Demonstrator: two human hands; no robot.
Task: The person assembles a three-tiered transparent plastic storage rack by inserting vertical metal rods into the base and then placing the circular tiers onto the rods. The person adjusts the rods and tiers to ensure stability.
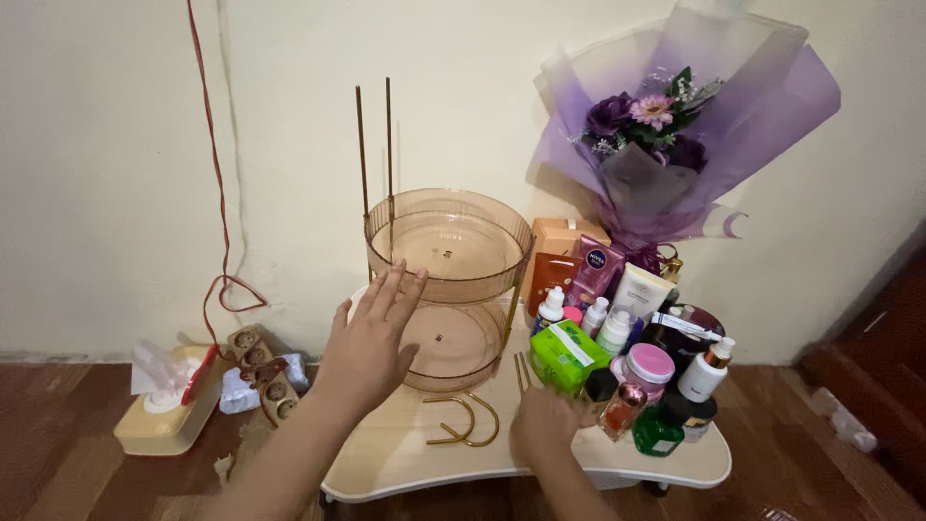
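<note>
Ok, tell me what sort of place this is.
Probably a room at home, perhaps a bedroom corner: a low table on a wood floor is crowded with skincare bottles, and a wrapped bouquet leans on the wall.

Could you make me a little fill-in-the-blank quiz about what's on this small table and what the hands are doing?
1. The left hand rests open against the clear two-tier round ____.
2. The right hand reaches toward the small box coloured ____.
3. The bouquet leaning on the wall is wrapped in paper coloured ____.
4. The tissue box sits on the ____, left of the table.

Missing words: rack; green; purple; floor
</note>
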